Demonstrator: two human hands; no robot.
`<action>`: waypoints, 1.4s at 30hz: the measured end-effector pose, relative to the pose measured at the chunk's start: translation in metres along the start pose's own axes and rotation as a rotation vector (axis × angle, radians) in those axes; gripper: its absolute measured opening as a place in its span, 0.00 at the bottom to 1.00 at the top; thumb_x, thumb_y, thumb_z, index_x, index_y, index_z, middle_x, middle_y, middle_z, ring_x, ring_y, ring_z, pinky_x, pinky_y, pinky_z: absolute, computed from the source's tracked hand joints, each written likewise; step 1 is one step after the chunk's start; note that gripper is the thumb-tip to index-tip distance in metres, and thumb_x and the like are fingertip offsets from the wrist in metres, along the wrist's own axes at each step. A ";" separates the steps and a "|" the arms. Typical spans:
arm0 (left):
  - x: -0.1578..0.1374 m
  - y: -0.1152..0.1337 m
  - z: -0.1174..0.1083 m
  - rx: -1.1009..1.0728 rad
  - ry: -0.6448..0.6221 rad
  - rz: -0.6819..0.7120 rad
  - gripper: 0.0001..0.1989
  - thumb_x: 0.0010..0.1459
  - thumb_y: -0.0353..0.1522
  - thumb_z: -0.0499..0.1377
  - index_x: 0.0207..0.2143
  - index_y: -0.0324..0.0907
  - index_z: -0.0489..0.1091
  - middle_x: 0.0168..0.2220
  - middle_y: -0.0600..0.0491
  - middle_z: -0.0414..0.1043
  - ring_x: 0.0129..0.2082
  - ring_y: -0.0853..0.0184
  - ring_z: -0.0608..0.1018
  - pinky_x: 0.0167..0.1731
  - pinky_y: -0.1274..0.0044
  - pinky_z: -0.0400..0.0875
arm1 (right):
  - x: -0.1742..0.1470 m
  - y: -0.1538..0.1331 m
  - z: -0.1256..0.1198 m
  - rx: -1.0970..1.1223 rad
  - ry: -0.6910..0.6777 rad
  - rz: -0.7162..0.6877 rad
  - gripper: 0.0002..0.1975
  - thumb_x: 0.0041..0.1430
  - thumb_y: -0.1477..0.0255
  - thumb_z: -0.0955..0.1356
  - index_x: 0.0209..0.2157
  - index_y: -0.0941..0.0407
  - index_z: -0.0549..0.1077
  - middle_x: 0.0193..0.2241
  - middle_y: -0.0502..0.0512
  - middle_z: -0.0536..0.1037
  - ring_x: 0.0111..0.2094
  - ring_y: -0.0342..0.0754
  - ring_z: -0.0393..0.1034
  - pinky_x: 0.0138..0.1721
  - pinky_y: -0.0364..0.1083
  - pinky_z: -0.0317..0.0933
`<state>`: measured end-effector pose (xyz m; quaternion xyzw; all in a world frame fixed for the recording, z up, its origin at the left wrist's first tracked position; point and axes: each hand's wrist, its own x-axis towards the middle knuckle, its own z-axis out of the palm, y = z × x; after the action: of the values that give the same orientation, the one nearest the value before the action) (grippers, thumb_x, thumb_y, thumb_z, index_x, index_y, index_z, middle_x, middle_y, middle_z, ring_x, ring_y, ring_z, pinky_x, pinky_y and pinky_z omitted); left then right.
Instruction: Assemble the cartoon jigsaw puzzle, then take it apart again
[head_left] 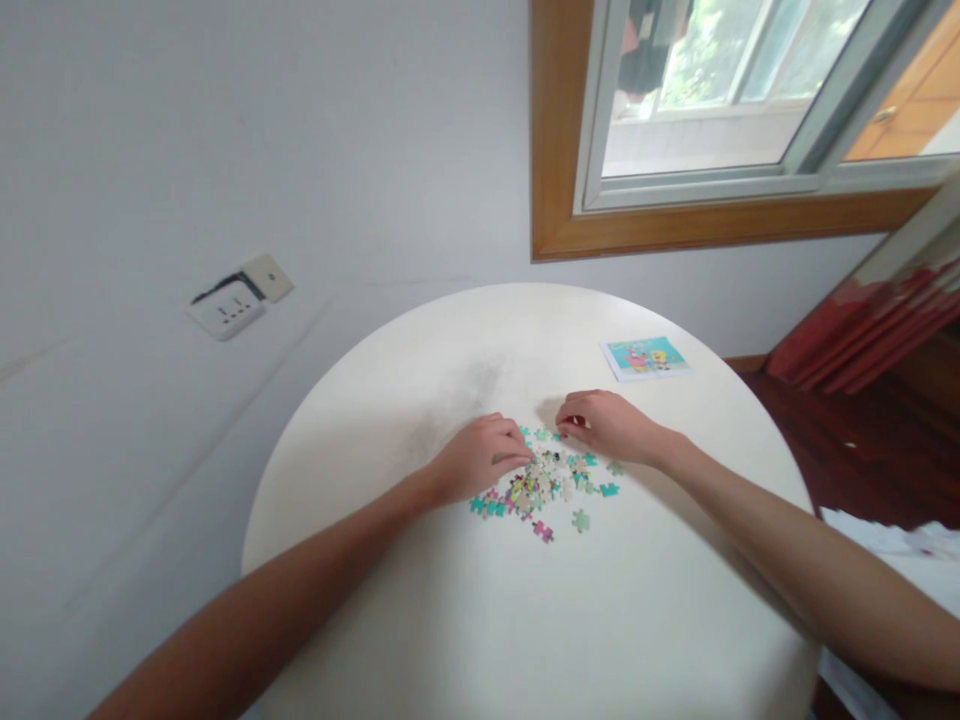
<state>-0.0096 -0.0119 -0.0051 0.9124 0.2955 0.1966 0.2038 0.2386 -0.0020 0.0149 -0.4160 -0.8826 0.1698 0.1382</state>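
A loose heap of small jigsaw puzzle pieces (pixel 534 488) lies on the white round table (pixel 480 620), in teal, pink, pale green and beige. At the heap's left edge is my left hand (pixel 484 455), its fingers bent and pressed together over some pieces; whether a piece is between the fingertips is hidden. My right hand (pixel 600 425) rests at the far right edge of the heap. Its thumb and fingers come together close to the tabletop, and what they pinch, if anything, is too small to make out. A pink piece (pixel 543 531) and a pale green piece (pixel 580 520) lie apart, nearer me.
A teal picture card (pixel 646 357) with cartoon figures lies at the table's far right. Behind the table stand a white wall with a socket (pixel 227 307) and a wood-framed window (pixel 555 230). A red and white curtain (pixel 862 330) hangs at right.
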 end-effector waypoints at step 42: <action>-0.023 -0.009 -0.049 0.004 -0.200 -0.332 0.08 0.55 0.37 0.62 0.30 0.41 0.76 0.28 0.54 0.74 0.28 0.69 0.72 0.29 0.79 0.61 | -0.033 0.047 -0.040 0.206 -0.557 0.323 0.04 0.47 0.74 0.70 0.27 0.57 0.79 0.24 0.54 0.80 0.26 0.46 0.72 0.26 0.42 0.58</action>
<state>-0.0541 -0.0066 0.0257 0.8665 0.4206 0.0680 0.2602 0.3062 0.0075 0.0284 -0.4721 -0.7873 0.3849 -0.0954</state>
